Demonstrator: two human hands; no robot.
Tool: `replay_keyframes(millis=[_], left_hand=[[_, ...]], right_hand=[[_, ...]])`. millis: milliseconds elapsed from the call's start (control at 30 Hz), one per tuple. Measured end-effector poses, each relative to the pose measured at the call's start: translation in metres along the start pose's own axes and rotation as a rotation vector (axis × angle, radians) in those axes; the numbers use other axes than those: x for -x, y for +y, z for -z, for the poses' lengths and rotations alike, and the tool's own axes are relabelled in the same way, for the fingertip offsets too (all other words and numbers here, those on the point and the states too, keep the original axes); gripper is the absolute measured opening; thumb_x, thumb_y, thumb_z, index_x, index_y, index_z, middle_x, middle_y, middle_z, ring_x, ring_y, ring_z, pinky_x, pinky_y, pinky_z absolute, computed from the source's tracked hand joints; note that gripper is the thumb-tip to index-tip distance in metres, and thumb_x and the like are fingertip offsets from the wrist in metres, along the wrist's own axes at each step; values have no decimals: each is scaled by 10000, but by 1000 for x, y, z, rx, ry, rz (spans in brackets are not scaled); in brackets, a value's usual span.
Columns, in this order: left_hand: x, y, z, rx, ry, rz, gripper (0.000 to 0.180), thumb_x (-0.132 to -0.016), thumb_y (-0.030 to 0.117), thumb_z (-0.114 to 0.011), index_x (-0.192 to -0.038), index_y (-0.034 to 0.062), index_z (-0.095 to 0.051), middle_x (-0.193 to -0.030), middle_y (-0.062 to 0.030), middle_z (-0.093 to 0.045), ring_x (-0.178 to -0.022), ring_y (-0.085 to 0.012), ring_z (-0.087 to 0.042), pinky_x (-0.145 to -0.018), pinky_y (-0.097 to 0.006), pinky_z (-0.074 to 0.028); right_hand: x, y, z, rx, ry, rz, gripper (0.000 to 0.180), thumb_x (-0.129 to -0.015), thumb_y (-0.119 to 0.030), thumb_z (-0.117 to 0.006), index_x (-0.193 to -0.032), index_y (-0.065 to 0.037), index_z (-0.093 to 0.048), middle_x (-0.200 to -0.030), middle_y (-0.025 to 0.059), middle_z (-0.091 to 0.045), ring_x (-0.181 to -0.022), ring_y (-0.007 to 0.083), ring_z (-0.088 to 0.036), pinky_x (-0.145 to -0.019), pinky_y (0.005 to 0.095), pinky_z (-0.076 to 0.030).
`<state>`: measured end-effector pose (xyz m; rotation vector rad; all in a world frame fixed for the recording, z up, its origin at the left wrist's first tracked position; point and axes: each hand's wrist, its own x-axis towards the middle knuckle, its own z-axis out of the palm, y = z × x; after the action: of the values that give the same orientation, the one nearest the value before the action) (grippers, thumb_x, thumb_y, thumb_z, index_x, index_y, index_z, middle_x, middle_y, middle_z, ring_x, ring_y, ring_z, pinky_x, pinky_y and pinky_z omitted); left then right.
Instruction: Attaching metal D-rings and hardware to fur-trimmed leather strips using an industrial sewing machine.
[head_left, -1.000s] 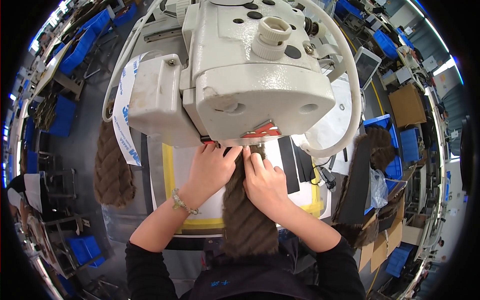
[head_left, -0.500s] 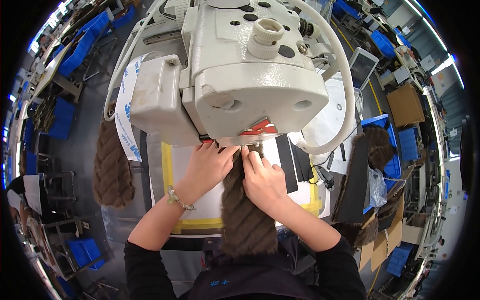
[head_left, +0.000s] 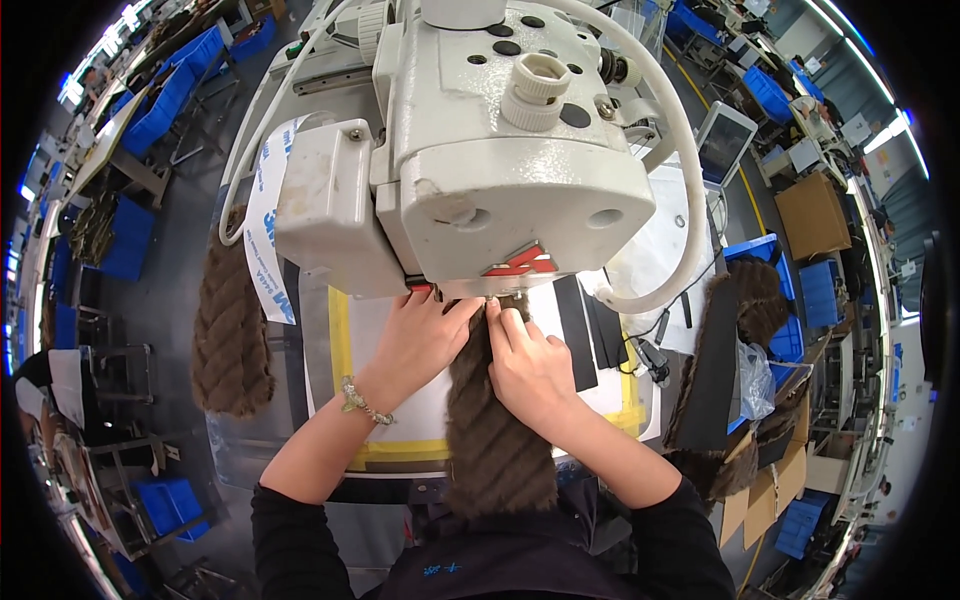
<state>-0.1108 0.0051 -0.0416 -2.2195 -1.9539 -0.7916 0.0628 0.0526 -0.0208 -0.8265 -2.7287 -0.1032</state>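
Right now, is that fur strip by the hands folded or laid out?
Laid out: the fur strip stretches from the white machine toward the person; its far end is hidden.

Long, narrow, dark-brown fur strip (head_left: 500,440): pile ridged in diagonal bands. Lies lengthwise on the white, yellow-taped work surface (head_left: 418,422); far end out of sight beneath the off-white metal machine head (head_left: 525,210), near end projecting past the surface's near edge.
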Motion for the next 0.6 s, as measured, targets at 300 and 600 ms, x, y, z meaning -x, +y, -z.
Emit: replay_keyframes(millis=[300, 600], left_hand=[[-3, 5, 6, -42, -40, -56, 298, -799, 95, -625, -1096, 114, -639, -851, -62, -614, -782, -248, -616, -731, -365, -467], [3, 4, 8, -63, -79, -56, 354, -805, 95, -633, -1158, 108, -640, -897, -68, -623, -780, -250, -615, -734, -368, -463]], right_hand=[[-1, 1, 1, -46, 7, 6, 570, -723, -120, -607, -1258, 71, -559, -932, 44, -543, -678, 146, -554, -477, 277, -439], [-2, 4, 2, -58, 6, 12, 588, -714, -128, -626, -1260, 77, -551, -949, 44, -552, -709, 146, -569, -486, 279, -459]])
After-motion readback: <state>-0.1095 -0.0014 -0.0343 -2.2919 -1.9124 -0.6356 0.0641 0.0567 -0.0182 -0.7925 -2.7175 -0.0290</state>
